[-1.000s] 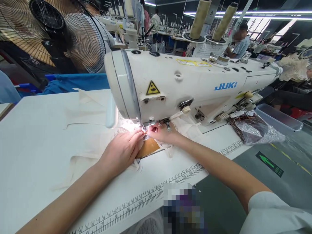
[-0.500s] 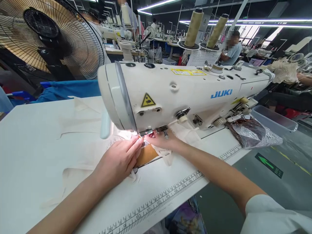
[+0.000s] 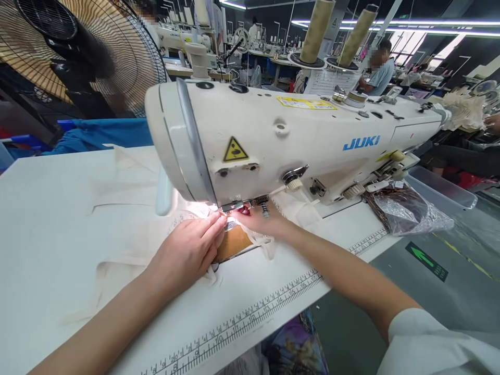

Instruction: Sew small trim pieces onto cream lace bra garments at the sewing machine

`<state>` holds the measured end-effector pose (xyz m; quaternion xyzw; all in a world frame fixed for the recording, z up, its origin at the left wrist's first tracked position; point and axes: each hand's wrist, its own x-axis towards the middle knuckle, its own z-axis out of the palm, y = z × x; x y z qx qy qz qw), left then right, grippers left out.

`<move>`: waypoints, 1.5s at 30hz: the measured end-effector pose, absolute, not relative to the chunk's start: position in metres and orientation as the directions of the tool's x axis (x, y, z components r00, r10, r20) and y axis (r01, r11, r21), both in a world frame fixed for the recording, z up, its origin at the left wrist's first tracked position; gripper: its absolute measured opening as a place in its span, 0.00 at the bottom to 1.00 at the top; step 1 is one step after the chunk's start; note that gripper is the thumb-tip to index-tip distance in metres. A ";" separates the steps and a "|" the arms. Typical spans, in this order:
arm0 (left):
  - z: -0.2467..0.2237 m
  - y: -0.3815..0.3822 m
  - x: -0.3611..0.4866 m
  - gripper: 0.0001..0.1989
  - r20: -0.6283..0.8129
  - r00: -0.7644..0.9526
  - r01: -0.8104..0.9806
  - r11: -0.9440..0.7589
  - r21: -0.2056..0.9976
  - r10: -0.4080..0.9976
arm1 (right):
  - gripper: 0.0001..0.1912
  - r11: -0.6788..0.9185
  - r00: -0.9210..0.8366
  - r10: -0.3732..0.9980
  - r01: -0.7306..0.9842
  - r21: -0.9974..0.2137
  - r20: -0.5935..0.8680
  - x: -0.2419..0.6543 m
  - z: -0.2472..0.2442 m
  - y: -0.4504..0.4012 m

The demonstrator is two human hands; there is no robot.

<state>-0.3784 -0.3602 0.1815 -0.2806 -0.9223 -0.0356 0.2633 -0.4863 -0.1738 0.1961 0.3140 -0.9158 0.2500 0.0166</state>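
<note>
A white JUKI sewing machine stands across the table, its lit needle area low at the left end. My left hand is closed on cream fabric with a lacy edge, its fingertips at the presser foot. Behind the needle area my right hand pinches the same fabric, partly covered by the machine's head. Between my hands a tan plate shows on the machine bed. The needle tip and the exact grip of the fingers are hidden.
More thin cream fabric lies on the white table, left of the machine. A ruler strip runs along the front edge. A large fan stands back left; a plastic bag lies right. A person sits farther back.
The camera view has tilted slightly, so the machine appears a little higher and nearer. Both hands stay at the needle area with the fabric; hardly any other movement shows.
</note>
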 end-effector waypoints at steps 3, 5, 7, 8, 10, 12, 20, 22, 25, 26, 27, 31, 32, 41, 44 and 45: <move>0.183 -0.360 -0.378 0.18 0.503 -0.697 0.544 0.834 -0.095 0.512 | 0.11 0.672 -0.793 -0.585 -0.591 -0.447 0.169 -0.488 0.195 -0.176; 0.184 -0.359 -0.378 0.18 0.506 -0.692 0.547 0.831 -0.099 0.515 | 0.12 0.670 -0.793 -0.587 -0.590 -0.451 0.165 -0.489 0.194 -0.176; 0.185 -0.358 -0.378 0.18 0.509 -0.686 0.549 0.829 -0.106 0.520 | 0.12 0.658 -0.781 -0.600 -0.604 -0.449 0.172 -0.490 0.193 -0.175; 0.185 -0.357 -0.378 0.18 0.507 -0.686 0.546 0.830 -0.114 0.522 | 0.12 0.652 -0.776 -0.605 -0.612 -0.447 0.179 -0.490 0.193 -0.175; 0.185 -0.356 -0.378 0.18 0.498 -0.688 0.540 0.831 -0.133 0.527 | 0.11 0.645 -0.768 -0.612 -0.622 -0.444 0.188 -0.491 0.194 -0.174; 0.185 -0.356 -0.378 0.18 0.486 -0.695 0.532 0.834 -0.148 0.530 | 0.11 0.645 -0.768 -0.614 -0.621 -0.445 0.181 -0.491 0.194 -0.174; 0.182 -0.359 -0.379 0.19 0.475 -0.703 0.530 0.835 -0.148 0.530 | 0.10 0.628 -0.789 -0.593 -0.579 -0.520 0.162 -0.493 0.189 -0.174; 0.182 -0.360 -0.378 0.19 0.472 -0.709 0.528 0.838 -0.138 0.525 | 0.11 0.631 -0.792 -0.590 -0.574 -0.521 0.157 -0.493 0.187 -0.174; 0.183 -0.360 -0.378 0.20 0.458 -0.730 0.526 0.845 -0.100 0.508 | 0.12 0.644 -0.797 -0.578 -0.577 -0.503 0.174 -0.492 0.186 -0.175; 0.184 -0.360 -0.378 0.21 0.448 -0.737 0.526 0.846 -0.094 0.507 | 0.12 0.648 -0.798 -0.574 -0.578 -0.495 0.181 -0.492 0.186 -0.175; 0.184 -0.359 -0.378 0.21 0.435 -0.742 0.526 0.845 -0.094 0.510 | 0.12 0.650 -0.797 -0.574 -0.583 -0.487 0.187 -0.492 0.186 -0.175; 0.183 -0.360 -0.377 0.21 0.397 -0.746 0.532 0.837 -0.129 0.535 | 0.12 0.658 -0.791 -0.582 -0.594 -0.463 0.188 -0.492 0.186 -0.177; 0.183 -0.360 -0.377 0.21 0.393 -0.746 0.532 0.836 -0.133 0.537 | 0.12 0.663 -0.794 -0.579 -0.590 -0.461 0.184 -0.492 0.186 -0.178; 0.180 -0.360 -0.378 0.20 0.413 -0.721 0.529 0.827 -0.190 0.556 | 0.14 0.698 -0.793 -0.570 -0.605 -0.383 0.214 -0.490 0.189 -0.180; 0.181 -0.359 -0.378 0.20 0.417 -0.716 0.528 0.825 -0.203 0.561 | 0.13 0.689 -0.793 -0.573 -0.603 -0.403 0.207 -0.491 0.188 -0.179; 0.181 -0.359 -0.378 0.20 0.421 -0.714 0.526 0.825 -0.208 0.560 | 0.13 0.681 -0.789 -0.578 -0.606 -0.410 0.207 -0.491 0.188 -0.179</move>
